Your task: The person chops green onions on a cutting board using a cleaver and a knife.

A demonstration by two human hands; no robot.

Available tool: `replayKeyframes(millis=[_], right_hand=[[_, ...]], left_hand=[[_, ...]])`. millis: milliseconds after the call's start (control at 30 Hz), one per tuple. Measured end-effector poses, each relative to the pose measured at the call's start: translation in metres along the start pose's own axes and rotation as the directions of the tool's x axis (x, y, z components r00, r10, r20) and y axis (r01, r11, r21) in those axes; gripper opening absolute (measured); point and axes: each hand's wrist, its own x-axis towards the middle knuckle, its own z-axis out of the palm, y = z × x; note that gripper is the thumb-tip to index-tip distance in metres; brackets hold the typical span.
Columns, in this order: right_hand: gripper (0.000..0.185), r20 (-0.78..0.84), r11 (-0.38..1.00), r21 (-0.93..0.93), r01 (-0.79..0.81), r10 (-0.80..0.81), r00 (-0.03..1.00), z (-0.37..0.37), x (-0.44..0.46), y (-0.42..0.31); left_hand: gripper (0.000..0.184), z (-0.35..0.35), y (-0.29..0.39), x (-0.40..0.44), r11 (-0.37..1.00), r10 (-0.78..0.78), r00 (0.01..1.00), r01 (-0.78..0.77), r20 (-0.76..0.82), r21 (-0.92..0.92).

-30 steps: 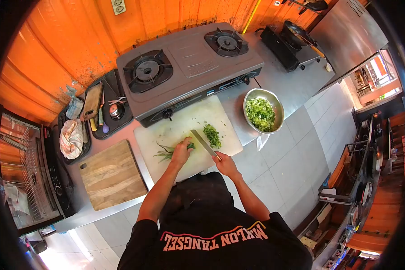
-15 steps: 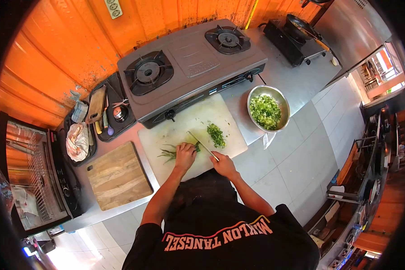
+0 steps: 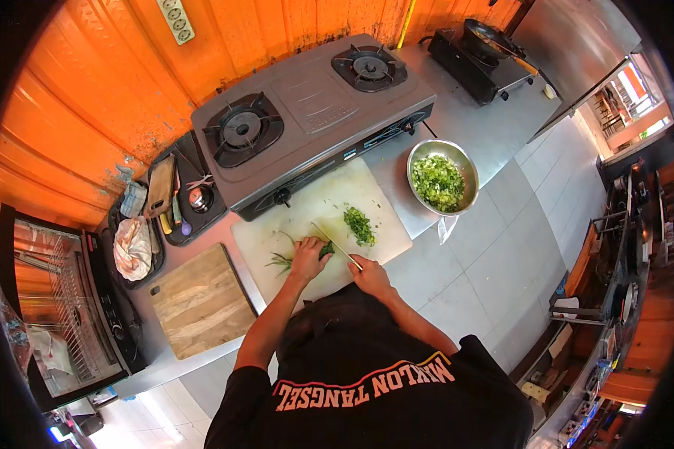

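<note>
On the white cutting board, my left hand is closed around a bunch of green leaves, whose thin ends stick out to the left. My right hand grips the handle of a knife. Its blade points up and to the left, just right of the held greens. A pile of chopped greens lies on the board to the right of the blade. The metal bowl at the upper right holds chopped green pieces.
A two-burner stove stands behind the board. To the left are a wooden board, a black tray with utensils and a crumpled cloth. A pan sits on a small black stove at the back right.
The knife and my right hand have shifted slightly left, bringing the blade beside the greens under my left hand. The whole view has also shifted and tilted a little.
</note>
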Motion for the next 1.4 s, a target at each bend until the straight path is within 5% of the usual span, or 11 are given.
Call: replayKeyframes(millis=[133,533,633,800,967,1033,1067,1167,1267,1300,1400], right_hand=[[0.031,-0.034,0.999,0.019,0.034,-0.033,0.999,0.001,0.003,0.001],[0.031,-0.023,0.997,0.028,0.066,-0.065,0.998,0.004,0.007,-0.001],[0.032,-0.013,0.997,0.026,0.067,-0.067,0.998,0.004,0.009,-0.001],[0.032,-0.042,0.994,0.071,0.081,-0.079,0.996,0.009,0.01,0.001],[0.032,0.016,0.998,0.056,0.03,-0.031,0.999,0.003,0.008,-0.003],[0.033,-0.02,0.995,0.044,0.09,-0.089,0.996,0.009,0.008,0.005],[0.034,-0.076,0.988,0.008,0.152,-0.151,0.986,0.016,0.01,0.014],[0.035,-0.076,0.988,0.046,0.148,-0.144,0.987,0.012,0.009,0.008],[0.033,-0.123,0.992,0.034,0.117,-0.112,0.986,0.0,0.005,-0.009],[0.033,-0.132,0.996,0.025,0.082,-0.078,0.988,-0.004,0.008,-0.012],[0.036,0.019,0.993,-0.119,0.009,-0.007,1.0,-0.023,0.015,-0.025]], left_hand=[[0.021,-0.007,-0.002,-0.002,0.996,-0.083,0.988,0.086,0.132,-0.017],[0.016,-0.001,-0.008,-0.01,1.0,0.008,0.964,-0.014,0.266,0.019],[0.014,-0.007,0.0,-0.008,1.0,0.001,0.986,-0.001,0.165,0.002],[0.009,0.006,-0.008,-0.007,0.975,0.215,0.977,-0.215,0.014,0.055],[0.008,0.008,-0.009,-0.009,0.959,0.181,0.98,-0.159,-0.077,0.236],[0.006,0.016,-0.017,-0.013,0.909,0.205,0.978,-0.206,0.039,0.362],[0.009,0.025,-0.021,-0.017,0.889,0.07,0.968,-0.171,0.241,0.425],[0.028,0.003,-0.002,-0.019,0.967,0.072,0.997,-0.075,0.022,0.244],[0.024,-0.017,0.015,-0.019,0.993,0.059,0.989,-0.044,-0.136,0.111],[0.024,-0.024,0.02,-0.02,0.991,0.074,0.985,-0.055,-0.156,0.123],[0.015,-0.072,0.045,-0.011,0.891,-0.221,0.975,0.214,0.029,-0.401]])
